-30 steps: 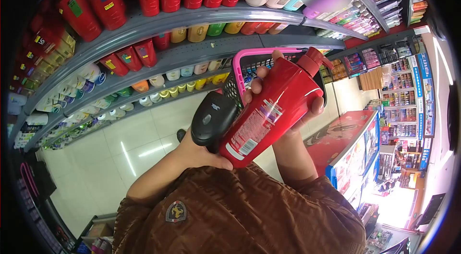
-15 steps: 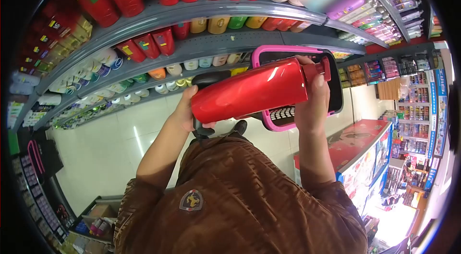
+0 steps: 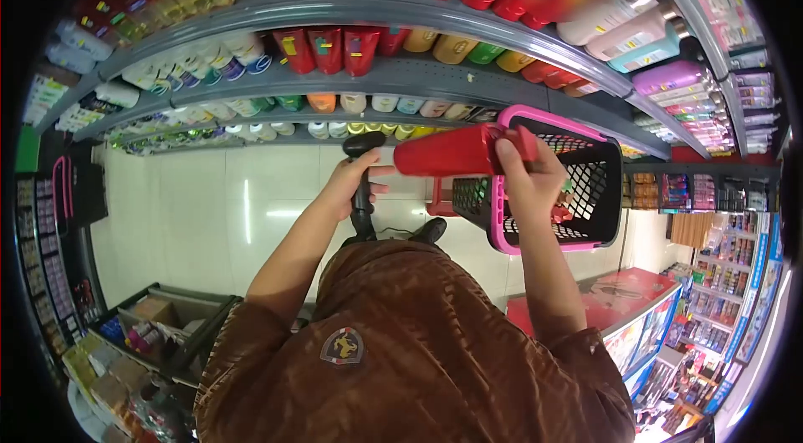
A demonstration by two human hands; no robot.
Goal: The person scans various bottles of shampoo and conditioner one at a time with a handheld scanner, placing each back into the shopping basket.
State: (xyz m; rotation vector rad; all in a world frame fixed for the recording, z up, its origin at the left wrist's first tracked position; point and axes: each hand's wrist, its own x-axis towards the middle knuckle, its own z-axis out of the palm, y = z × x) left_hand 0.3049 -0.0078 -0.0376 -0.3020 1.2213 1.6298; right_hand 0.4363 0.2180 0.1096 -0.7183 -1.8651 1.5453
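Observation:
My right hand [image 3: 533, 174] grips a glossy red pump bottle [image 3: 443, 152] by its cap end, thumb on top. The bottle lies almost level, its base pointing left, partly over the pink-rimmed black basket [image 3: 499, 217]. My left hand [image 3: 345, 185] is to the left of the bottle's base, apart from it. Its thumb and fingers are around a black handheld device [image 3: 361, 197] with a rounded head, much like a barcode scanner. The fingertips stick out past the handle. Inside the basket are some red and green items, partly hidden by my right hand and wrist.
Ahead, grey shelves [image 3: 335, 12] hold rows of red bottles [image 3: 361, 50] and other toiletries. A red-topped display counter [image 3: 598, 297] stands to the right. Boxes and goods fill a black-edged bin [image 3: 159, 313] at lower left. Another pink-handled basket [image 3: 84, 192] is at far left.
The bottle's base has come away from my left hand, which now shows around the black device. My right hand keeps the bottle. The view has shifted, showing more of the basket.

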